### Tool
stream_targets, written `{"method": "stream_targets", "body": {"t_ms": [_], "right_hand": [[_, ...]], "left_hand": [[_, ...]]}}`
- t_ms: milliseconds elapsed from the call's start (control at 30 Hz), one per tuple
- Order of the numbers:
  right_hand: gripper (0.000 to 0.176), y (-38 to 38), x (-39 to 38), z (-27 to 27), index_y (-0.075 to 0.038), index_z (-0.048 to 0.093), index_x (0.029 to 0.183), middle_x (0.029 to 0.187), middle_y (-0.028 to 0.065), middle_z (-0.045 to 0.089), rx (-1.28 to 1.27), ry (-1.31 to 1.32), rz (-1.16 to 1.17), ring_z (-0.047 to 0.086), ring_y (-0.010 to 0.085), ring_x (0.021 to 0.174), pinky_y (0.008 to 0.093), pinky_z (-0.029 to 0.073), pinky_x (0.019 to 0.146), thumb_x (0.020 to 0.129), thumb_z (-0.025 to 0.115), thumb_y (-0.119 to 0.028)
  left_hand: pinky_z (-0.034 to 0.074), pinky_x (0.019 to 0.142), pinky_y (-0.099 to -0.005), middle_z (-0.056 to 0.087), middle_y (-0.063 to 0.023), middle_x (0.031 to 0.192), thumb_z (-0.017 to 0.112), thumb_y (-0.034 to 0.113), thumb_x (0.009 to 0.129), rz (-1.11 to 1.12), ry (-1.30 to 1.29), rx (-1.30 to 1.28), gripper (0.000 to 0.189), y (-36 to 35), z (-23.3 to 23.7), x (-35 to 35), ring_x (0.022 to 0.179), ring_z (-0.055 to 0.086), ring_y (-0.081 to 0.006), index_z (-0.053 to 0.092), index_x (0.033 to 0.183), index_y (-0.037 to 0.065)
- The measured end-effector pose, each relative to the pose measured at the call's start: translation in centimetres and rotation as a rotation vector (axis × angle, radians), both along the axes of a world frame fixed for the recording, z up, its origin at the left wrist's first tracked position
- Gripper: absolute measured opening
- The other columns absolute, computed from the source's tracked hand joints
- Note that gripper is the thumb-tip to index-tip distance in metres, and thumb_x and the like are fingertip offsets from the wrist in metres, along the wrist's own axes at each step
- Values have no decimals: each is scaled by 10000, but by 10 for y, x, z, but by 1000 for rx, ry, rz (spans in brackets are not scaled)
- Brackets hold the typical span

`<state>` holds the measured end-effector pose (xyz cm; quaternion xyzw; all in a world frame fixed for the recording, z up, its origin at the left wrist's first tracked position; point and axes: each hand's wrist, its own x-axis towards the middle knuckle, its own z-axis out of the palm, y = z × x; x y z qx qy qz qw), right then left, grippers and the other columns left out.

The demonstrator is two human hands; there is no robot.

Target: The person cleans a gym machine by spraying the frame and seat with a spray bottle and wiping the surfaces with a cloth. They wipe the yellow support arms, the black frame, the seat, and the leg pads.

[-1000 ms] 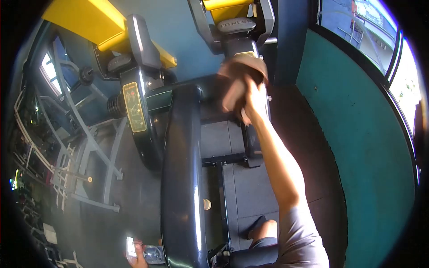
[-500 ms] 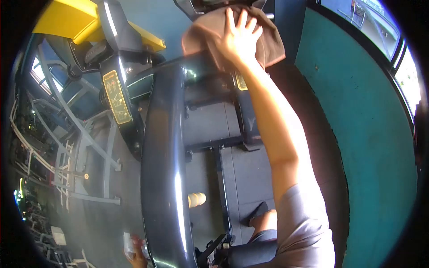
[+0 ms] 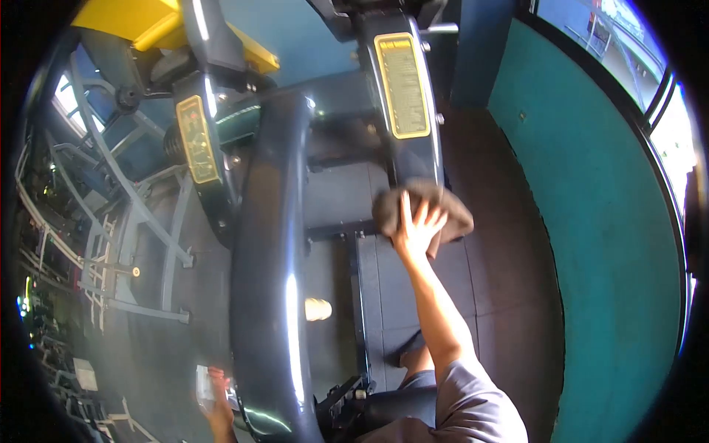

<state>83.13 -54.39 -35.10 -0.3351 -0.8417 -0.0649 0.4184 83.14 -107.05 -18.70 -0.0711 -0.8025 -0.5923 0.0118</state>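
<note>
My right hand (image 3: 419, 230) has its fingers spread over a brown cloth (image 3: 456, 214), pressing it against the lower part of a black machine upright (image 3: 417, 159). The cloth is bunched and slightly blurred, with folds hanging past the upright. On that upright, a yellow-framed label (image 3: 403, 85) is uncovered. At the lower left, my left hand (image 3: 218, 406) has its fingers wrapped round a small white, partly clear object (image 3: 202, 382); its exact kind is not clear. A thick glossy black beam (image 3: 269, 244) of the machine runs between my two hands.
A second upright with an instruction label (image 3: 196, 140) and a yellow panel (image 3: 129, 18) stand at the upper left. Grey rack frames (image 3: 136, 199) fill the left side. A teal wall (image 3: 613, 221) with windows borders the right. A cream roller (image 3: 317, 309) sits beside the beam.
My right hand has drawn the brown cloth down the upright toward me, baring the label. My left hand and its object have risen further into view.
</note>
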Motion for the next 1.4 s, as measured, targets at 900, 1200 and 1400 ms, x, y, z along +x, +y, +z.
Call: {"method": "stream_targets", "body": {"t_ms": [900,1200,1400], "right_hand": [[450,-192,-327,485,-6,477,1378,1301,183,589,-351,682,865,557,296,1208,367,431,1019,993,491,-238],[537,-206,-471,423,-41,468,1350,1345,193,535,-1048,783,923,569,327,1178,484,526,881,990,411,-435],[482,-229,-416,346,41,511,1294,1287,279,569,-644,560,781,544,439,1187,506,371,1023,921,486,-264]], "left_hand": [[443,583,-417,575,-132,742,653,189,933,222,411,198,191,68,-87,-152,667,597,-307,609,923,3],[541,693,-397,659,-137,851,716,109,870,-30,204,256,91,55,-73,-146,768,657,-320,664,877,34],[506,653,-411,633,-139,816,707,120,880,-73,130,333,116,59,-84,-144,729,640,-316,646,866,23]]}}
